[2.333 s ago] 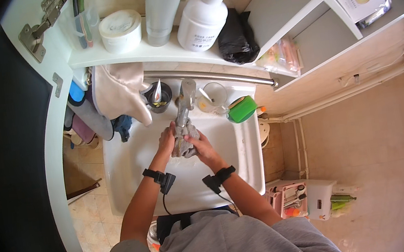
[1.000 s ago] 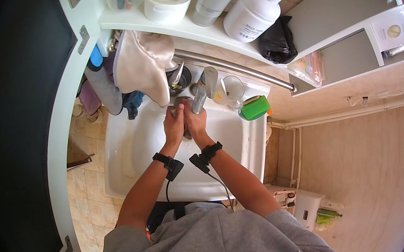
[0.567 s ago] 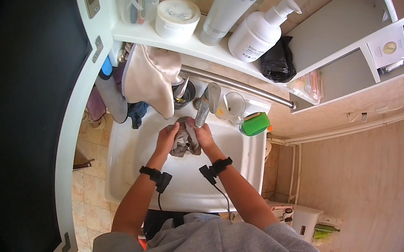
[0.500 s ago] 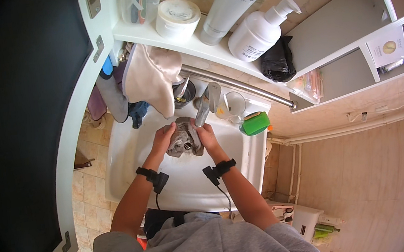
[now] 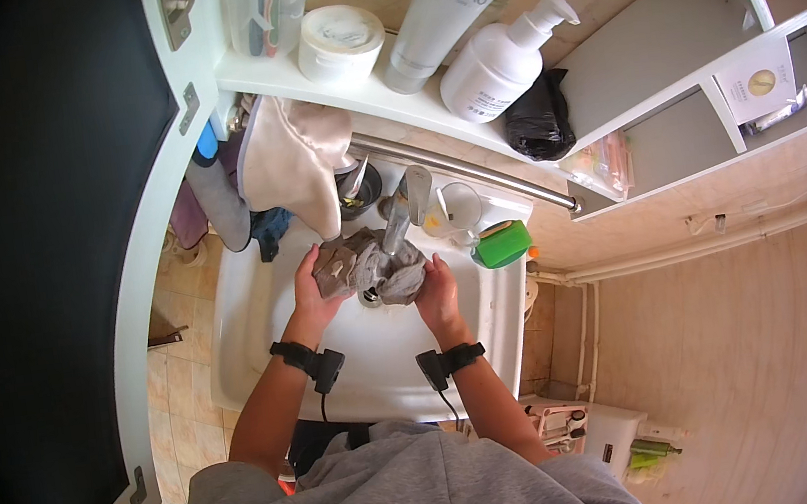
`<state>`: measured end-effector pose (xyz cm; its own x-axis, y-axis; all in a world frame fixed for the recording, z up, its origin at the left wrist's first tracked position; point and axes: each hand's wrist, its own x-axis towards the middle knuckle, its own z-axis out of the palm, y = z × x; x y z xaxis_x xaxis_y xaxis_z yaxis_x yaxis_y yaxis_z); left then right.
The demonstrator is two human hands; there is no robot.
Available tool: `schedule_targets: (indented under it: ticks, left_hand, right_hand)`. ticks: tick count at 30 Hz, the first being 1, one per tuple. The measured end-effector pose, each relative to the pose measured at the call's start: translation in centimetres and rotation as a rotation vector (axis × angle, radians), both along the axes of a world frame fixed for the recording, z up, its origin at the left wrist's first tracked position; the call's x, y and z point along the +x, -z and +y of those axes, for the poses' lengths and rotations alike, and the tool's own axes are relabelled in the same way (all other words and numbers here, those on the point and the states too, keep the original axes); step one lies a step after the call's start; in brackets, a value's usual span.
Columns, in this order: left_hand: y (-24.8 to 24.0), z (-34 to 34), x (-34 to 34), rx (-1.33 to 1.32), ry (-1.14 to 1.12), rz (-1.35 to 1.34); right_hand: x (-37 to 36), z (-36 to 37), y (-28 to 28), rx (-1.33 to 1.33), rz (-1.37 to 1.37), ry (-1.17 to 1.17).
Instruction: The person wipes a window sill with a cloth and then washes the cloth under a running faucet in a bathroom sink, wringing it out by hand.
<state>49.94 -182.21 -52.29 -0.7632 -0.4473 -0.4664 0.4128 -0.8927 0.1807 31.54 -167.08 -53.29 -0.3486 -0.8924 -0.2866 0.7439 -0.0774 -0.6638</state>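
Under the metal faucet (image 5: 409, 204), a crumpled grey-brown cloth (image 5: 356, 261) is spread between my two hands above the white washbasin (image 5: 391, 354). My left hand (image 5: 311, 292) grips its left end, with the thumb on top. At the opposite end, my right hand (image 5: 439, 298) holds the cloth from the side and below. The spout's tip comes down over the cloth's middle. Just below the cloth's lower edge, the round drain (image 5: 370, 298) shows in part. The fingers beneath the fabric are hidden.
Behind the faucet stand a dark cup (image 5: 362, 195) and a clear glass (image 5: 461, 207). A green soap bar (image 5: 503, 245) lies on the basin's right rim. A satin cloth (image 5: 297, 164) hangs at the left from a metal rail (image 5: 475, 175). Overhead, a shelf (image 5: 456, 104) carries a white pump bottle (image 5: 502, 69).
My hands have moved apart, and the cloth is stretched wider between them. The cloth now lies farther up under the spout, and the drain shows below it.
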Motion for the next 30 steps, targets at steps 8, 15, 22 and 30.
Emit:
schedule_targets:
  ticks: [8, 15, 22, 30]
  left_hand:
    - [2.5, 2.1, -0.8, -0.276, 0.128, 0.047]
    - [1.0, 1.8, -0.9, -0.632, 0.164, -0.199]
    - [1.2, 1.3, -0.9, -0.622, 0.116, -0.236]
    - [0.8, 2.2, -2.1, -1.373, 0.058, -0.479]
  right_hand:
    - [3.6, -1.8, -2.6, 0.045, 0.362, -0.019]
    - [5.2, -3.5, -0.8, 0.315, 0.512, 0.07]
    - [5.0, -3.5, -1.3, 0.222, 0.111, 0.161]
    - [3.9, -2.3, -0.1, 0.258, 0.121, 0.184]
